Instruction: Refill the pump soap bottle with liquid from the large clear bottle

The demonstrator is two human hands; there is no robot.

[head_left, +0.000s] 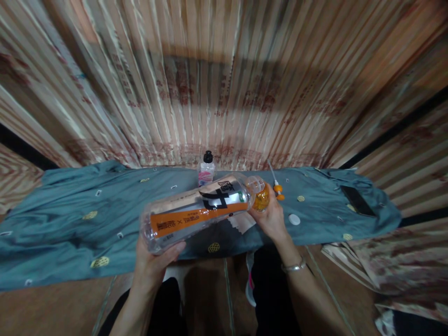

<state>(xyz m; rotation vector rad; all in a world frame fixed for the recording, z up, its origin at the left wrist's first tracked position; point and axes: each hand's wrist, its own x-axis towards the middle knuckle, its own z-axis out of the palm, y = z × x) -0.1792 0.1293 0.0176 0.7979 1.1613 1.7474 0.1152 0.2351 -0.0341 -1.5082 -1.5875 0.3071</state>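
Head cam: orange-labelled plastic btl [196, 215] is held tilted over table [129, 224], base gripped by L hand [151, 263]; small amber-filled container [260, 199] is gripped by R hand [273, 217] at btl's neck end. Both are best kept aligned, w/ tilt adjusted slowly.

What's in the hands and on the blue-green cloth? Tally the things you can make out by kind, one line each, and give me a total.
Containers: 3 (big bottle, amber container, black-capped bottle)
Tube with orange parts: 1
Phone: 1
White disc: 1
White paper: 1
Total: 7
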